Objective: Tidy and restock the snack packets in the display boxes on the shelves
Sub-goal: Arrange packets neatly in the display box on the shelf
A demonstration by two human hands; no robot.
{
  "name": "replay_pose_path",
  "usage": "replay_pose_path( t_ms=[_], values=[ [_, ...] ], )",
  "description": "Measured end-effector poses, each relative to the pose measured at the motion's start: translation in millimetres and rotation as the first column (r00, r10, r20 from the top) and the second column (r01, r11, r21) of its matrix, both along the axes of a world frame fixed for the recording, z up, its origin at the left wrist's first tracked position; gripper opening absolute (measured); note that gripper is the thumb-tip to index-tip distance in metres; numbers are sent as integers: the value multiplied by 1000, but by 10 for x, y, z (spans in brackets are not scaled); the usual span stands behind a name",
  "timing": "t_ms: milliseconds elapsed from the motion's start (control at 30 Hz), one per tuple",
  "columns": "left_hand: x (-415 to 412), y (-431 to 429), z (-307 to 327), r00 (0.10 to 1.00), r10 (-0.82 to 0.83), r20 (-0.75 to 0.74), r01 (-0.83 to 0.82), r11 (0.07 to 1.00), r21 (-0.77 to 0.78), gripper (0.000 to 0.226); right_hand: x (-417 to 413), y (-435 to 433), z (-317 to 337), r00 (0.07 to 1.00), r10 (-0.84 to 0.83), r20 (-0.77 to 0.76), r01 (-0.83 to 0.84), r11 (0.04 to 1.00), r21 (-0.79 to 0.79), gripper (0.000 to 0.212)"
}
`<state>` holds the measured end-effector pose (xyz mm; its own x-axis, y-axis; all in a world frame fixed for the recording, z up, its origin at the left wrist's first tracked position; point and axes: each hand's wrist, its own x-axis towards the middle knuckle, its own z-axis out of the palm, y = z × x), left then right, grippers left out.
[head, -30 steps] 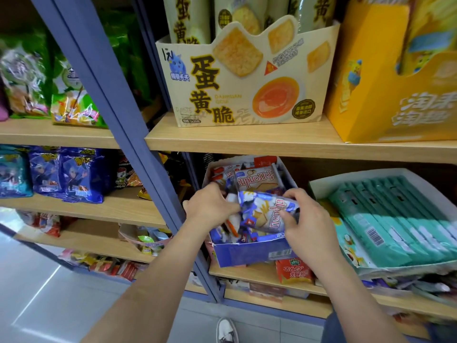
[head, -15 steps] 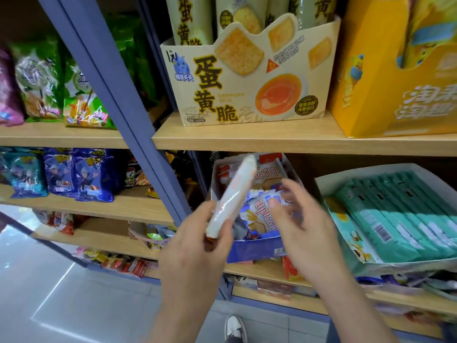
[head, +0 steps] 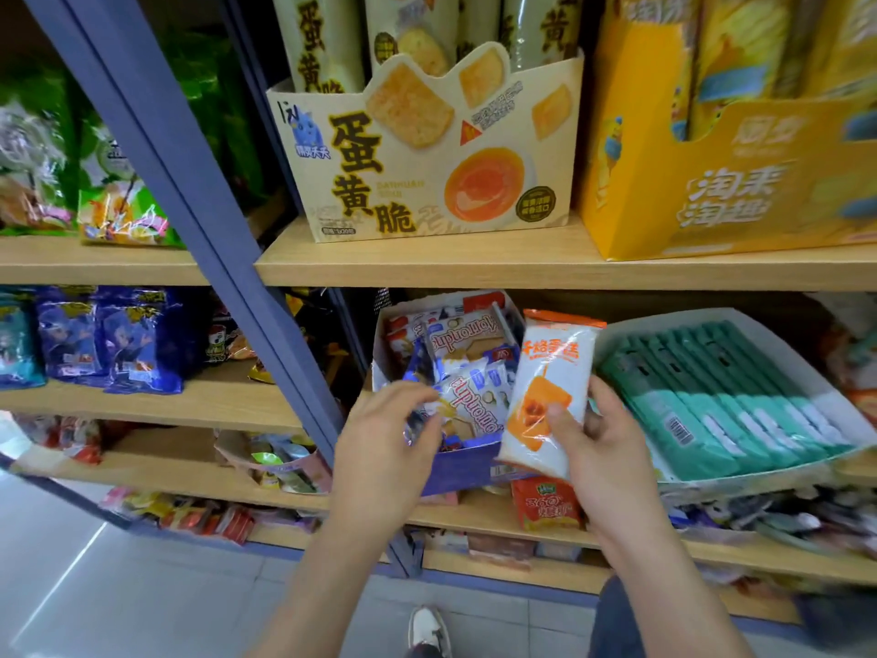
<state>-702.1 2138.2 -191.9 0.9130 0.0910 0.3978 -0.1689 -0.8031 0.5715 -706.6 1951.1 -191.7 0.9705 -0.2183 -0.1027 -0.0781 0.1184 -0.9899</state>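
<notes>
Glossy plastic film wraps the white-and-orange packet [head: 545,391]. The blue display box [head: 467,465] is matt cardboard; the shelf board [head: 522,268] looks like smooth pale wood.

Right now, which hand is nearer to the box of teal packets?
Right. The right hand, holding an orange-and-white packet, is beside the box of teal packets; the left hand is farther left, at the blue wafer box.

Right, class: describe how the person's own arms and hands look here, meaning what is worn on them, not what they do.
Both forearms are bare down to the frame's bottom edge: no sleeves show. The left hand and right hand wear no gloves, and no ring, watch or bracelet is visible on either.
</notes>
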Motion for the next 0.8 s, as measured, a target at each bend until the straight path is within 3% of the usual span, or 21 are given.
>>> replay_pose_path(
  t_ms=[133,200,267,333,400,433,500,533,600,633,800],
  values=[
    [409,-17,-21,960,-61,-272,119,972,204,63,-1,-190,-63,997,45,66,-33,984,-174,69],
    [541,-99,-33,933,-71,-354,159,961,227,62,11,-218,-119,993,97,63,-76,958,-275,58],
    [586,-145,-14,937,-64,-344,142,968,207,49,12,-221,-161,993,105,61,-77,931,-356,41],
    [553,-100,46,959,-45,-280,80,990,115,39,21,-245,-179,994,77,72,-44,924,-379,38],
    [429,-2,144,979,-12,-204,-11,994,-110,26,29,-273,-126,996,53,71,-26,943,-332,36],
    [347,34,198,981,-14,-192,-41,959,-280,22,30,-283,-101,996,50,70,-27,953,-302,31],
    [163,13,295,974,-97,-204,-44,805,-591,20,36,-291,-53,996,69,57,-52,966,-252,12],
    [81,-32,315,965,-155,-212,-33,728,-685,21,32,-285,-22,994,98,49,-82,963,-255,16],
    [-25,-150,294,947,-249,-203,-4,624,-782,24,24,-257,13,984,179,19,-166,944,-284,44],
    [-50,-209,276,938,-288,-194,17,595,-804,27,27,-231,28,976,216,13,-204,940,-273,48],
    [-57,-384,197,899,-377,-225,63,618,-784,21,-16,-190,98,971,240,14,-239,969,-57,22]
  ],
)
